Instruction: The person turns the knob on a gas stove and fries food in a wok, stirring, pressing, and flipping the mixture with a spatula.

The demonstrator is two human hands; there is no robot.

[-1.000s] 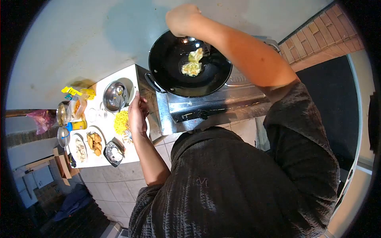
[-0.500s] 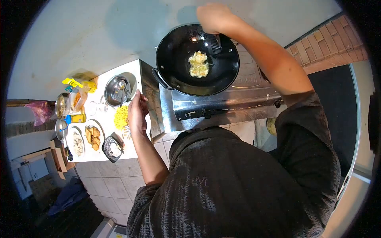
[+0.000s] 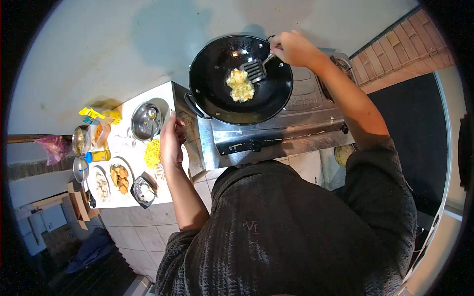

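My right hand [image 3: 291,48] is closed round the handle of a slotted spatula [image 3: 255,71], above the right rim of a black wok [image 3: 237,113]. The spatula's head is inside the wok, close beside a pale yellow piece of food [image 3: 240,85]. My left hand [image 3: 172,140] is at the right edge of the white table, partly over a plate with yellow food [image 3: 152,153]. Its fingers look bent together, and whether they hold anything is hidden.
The wok sits on a metal stove [image 3: 276,143] against the wall. On the white table [image 3: 160,93] are a steel bowl [image 3: 146,121], a plate of browned pieces [image 3: 119,178], a black bowl with white contents [image 3: 143,192], a yellow jar [image 3: 101,156] and several containers.
My right hand has come down and to the right from the wok's far side, and the spatula's head now shows flat beside the food. My left hand stays in nearly the same place.
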